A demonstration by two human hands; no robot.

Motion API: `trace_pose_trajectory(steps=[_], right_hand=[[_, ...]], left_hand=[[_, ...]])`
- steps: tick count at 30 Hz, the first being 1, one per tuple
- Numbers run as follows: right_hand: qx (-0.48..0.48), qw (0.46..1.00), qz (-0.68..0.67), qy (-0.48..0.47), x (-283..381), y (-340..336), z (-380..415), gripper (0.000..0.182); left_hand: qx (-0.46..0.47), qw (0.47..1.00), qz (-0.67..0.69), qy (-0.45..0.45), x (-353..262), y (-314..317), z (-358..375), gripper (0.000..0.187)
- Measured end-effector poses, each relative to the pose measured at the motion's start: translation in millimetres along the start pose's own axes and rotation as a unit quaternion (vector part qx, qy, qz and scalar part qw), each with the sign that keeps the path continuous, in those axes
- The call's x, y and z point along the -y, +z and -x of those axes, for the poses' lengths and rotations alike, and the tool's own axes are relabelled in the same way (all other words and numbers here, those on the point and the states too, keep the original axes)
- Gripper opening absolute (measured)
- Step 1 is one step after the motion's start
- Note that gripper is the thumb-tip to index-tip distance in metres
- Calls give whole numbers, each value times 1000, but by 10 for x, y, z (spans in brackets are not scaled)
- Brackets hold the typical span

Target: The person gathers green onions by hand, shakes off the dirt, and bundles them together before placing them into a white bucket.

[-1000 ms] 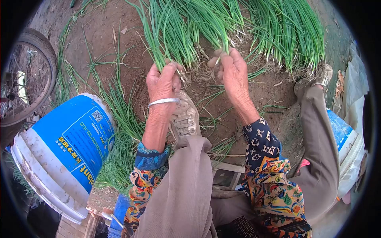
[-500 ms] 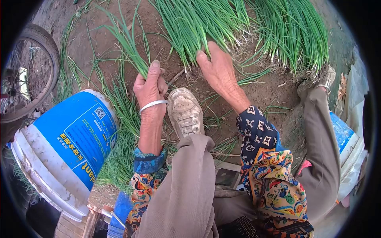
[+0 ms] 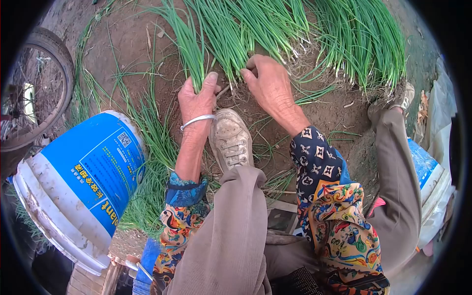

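Note:
In the head view my left hand (image 3: 197, 101) is closed around the lower ends of a small bunch of green onions (image 3: 191, 49), whose leaves point up and away from me. My right hand (image 3: 269, 83) is at the near edge of a laid-out row of green onions (image 3: 228, 37). Its thumb and curled forefinger pinch at the stalk ends there; the exact stalks are partly hidden by the fingers. Further right lies another thick pile of green onions (image 3: 361, 42), white ends and roots toward me.
Loose green onions (image 3: 155, 125) lie on the soil left of my shoe (image 3: 231, 140). A blue and white bucket (image 3: 93, 172) stands at left, beneath a bicycle wheel (image 3: 66, 73). Another blue bucket (image 3: 423, 164) is at right, beside plastic sheeting (image 3: 442, 113).
My left hand has moved right and slightly up with its bunch, closer to the laid-out row. My right hand has shifted slightly, its fingertips lower and left at the stalk ends.

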State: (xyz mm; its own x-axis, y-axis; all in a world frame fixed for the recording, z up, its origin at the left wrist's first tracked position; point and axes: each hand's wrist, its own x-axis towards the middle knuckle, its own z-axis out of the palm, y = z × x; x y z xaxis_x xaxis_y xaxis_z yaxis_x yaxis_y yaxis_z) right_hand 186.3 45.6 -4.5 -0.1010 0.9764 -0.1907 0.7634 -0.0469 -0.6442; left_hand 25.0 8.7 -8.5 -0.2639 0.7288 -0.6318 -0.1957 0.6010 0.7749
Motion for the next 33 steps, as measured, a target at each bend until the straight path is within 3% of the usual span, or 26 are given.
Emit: trace_pose_trajectory(steps=[3, 7, 12, 16, 21, 23, 26, 29, 33], right_hand=[[50, 997, -44, 40, -71, -4, -113, 19], [70, 979, -154, 111, -35, -216, -119, 21], [31, 970, -215, 111, -177, -271, -26, 22], [101, 921, -325, 190, -181, -293, -3, 21], [123, 880, -416, 192, -81, -259, 60, 19], [145, 873, -432, 175, -65, -276, 80, 19], [163, 861, -459, 146, 23, -246, 106, 18], [173, 876, -430, 135, 57, -234, 130, 16], [107, 821, -534, 170, 5, -275, 177, 18]], left_hand=[[-19, 957, -260, 129, 107, 155, -106, 31], [-32, 930, -338, 141, 71, 187, -106, 23], [-12, 987, -160, -8, 120, -82, -134, 21], [-140, 974, -119, 132, 126, -125, -91, 18], [-5, 999, 30, 32, -150, 70, 99, 21], [72, 997, 18, 14, -202, 217, 193, 25], [128, 983, 80, -108, -132, 239, 150, 25], [132, 977, 129, -110, -72, 181, 107, 20], [102, 964, 208, -130, -76, 99, 105, 17]])
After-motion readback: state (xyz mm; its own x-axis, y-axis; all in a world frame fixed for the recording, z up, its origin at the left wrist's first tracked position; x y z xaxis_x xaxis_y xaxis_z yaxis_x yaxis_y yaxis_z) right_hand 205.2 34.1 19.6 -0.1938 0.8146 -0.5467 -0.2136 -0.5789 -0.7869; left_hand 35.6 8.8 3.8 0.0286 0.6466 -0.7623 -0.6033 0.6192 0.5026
